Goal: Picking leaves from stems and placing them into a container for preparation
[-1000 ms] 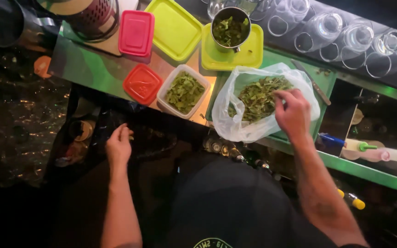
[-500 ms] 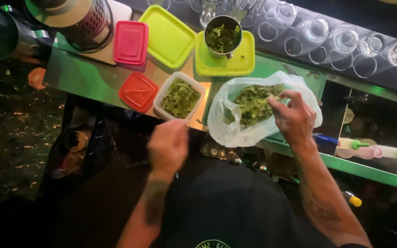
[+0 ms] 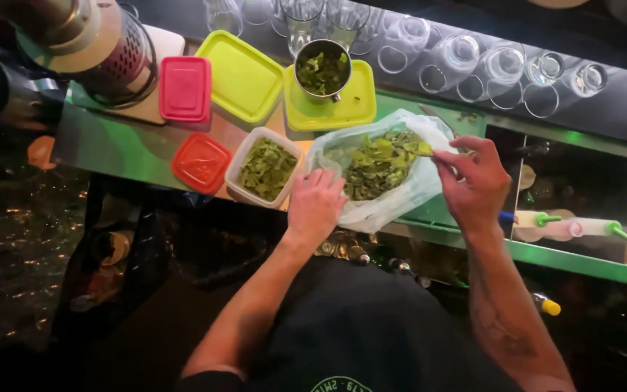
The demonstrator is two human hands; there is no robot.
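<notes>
The left hand (image 3: 316, 207) is resting on the near edge of a clear plastic bag (image 3: 386, 199) of green leaves (image 3: 375, 167), its fingers curled loosely over the rim. The right hand (image 3: 475, 181) is pinching a single leaf (image 3: 422, 148) between fingertips at the bag's far side. The bag is lying on the table (image 3: 125, 145), just beside a white tub (image 3: 264, 169) of picked leaves.

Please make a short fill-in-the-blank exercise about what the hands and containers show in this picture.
1. The right hand pinches a green ____.
2. The left hand rests on the edge of the plastic ____.
3. The metal cup stands on a ____ lid.
4. The white tub holds green ____.

Missing words: leaf; bag; yellow-green; leaves
</notes>
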